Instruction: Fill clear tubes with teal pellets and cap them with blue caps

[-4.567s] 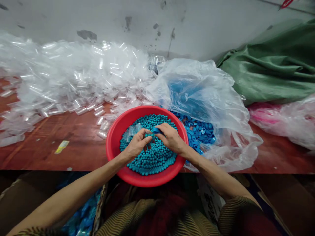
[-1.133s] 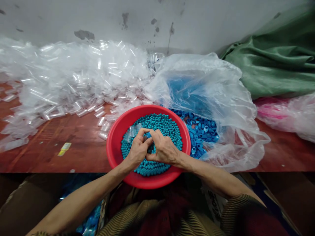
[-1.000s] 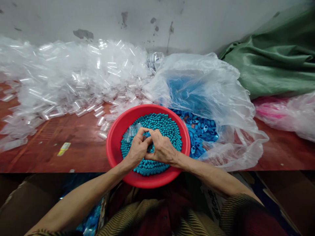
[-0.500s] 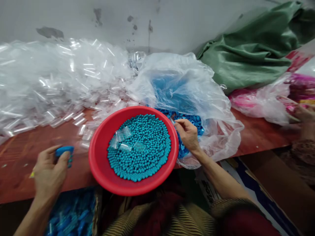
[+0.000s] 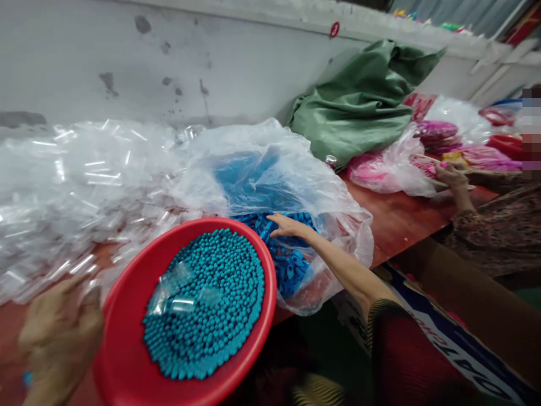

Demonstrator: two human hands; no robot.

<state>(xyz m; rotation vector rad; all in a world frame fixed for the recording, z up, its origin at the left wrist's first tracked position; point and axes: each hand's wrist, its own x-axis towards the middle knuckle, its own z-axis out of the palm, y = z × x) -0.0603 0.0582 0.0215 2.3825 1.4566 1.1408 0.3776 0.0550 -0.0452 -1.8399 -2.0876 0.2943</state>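
A red bowl [image 5: 127, 293] full of small teal beads [image 5: 211, 316] sits at the table's near edge, with a few clear tubes [image 5: 175, 290] lying on the beads. My right hand [image 5: 286, 225] reaches into the open clear bag [image 5: 296, 169] of blue caps [image 5: 291, 265], fingers stretched over the caps. My left hand [image 5: 59, 330] is blurred at the lower left, beside the bowl's rim; its fingers are smeared and what it holds does not show.
A big heap of clear plastic tubes [image 5: 76, 186] covers the table's left and back. A green sack [image 5: 363, 101] lies against the wall. Another person's hand [image 5: 452, 176] works at pink bags [image 5: 393, 166] on the right. A printed carton [image 5: 443, 338] stands below the table edge.
The view has swung right and closer. My right hand went further into the bag of blue caps. My left hand, which held a blue piece left of the bowl, dropped toward the lower left corner.
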